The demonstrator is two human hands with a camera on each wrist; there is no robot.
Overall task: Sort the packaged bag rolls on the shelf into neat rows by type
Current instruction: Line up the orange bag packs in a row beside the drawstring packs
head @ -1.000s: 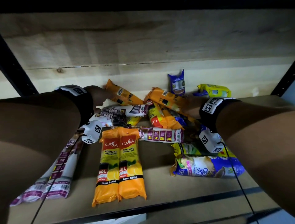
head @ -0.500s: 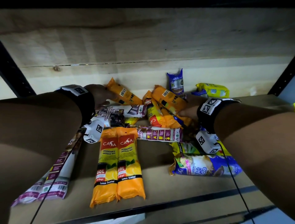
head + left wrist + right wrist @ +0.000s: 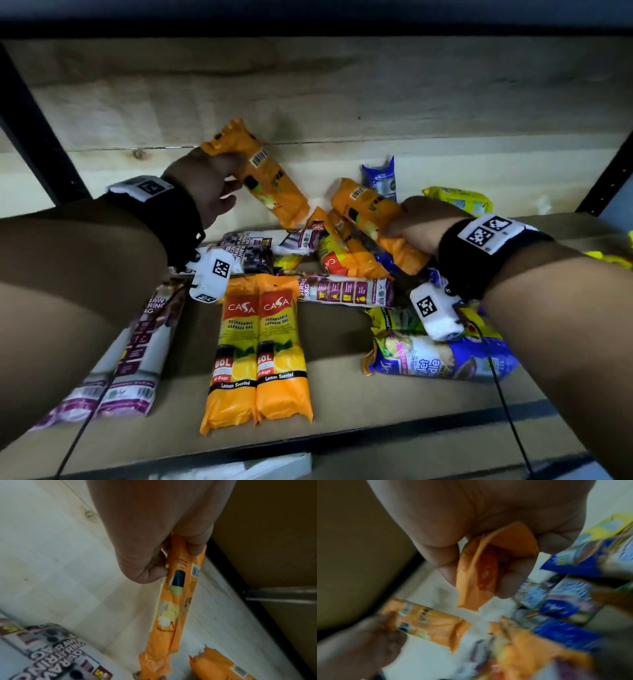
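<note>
At the far left of the brown shelf board (image 3: pixel 342 404), two white and purple plastic packs (image 3: pixel 137 359) are laid side by side, with "RAW", "RING" and "AG" printed on them. Higher up, a long orange plastic pack with a barcode (image 3: pixel 263 174) is gripped near its top end by the left hand (image 3: pixel 202 185), tilted and lifted in front of the pale wooden back wall (image 3: pixel 308 96). Below it, two orange and yellow packs (image 3: pixel 257 349) are placed neatly together. "CASA", "DEGRADABLE GARBAGE BAG", "60L" and "Lemon Scented" can be read there. In the messy middle pile, another orange pack (image 3: pixel 373 212) is pinched at its end by the right hand (image 3: pixel 421 222). A blue and yellow pack (image 3: pixel 442 359) is seen at the right.
</note>
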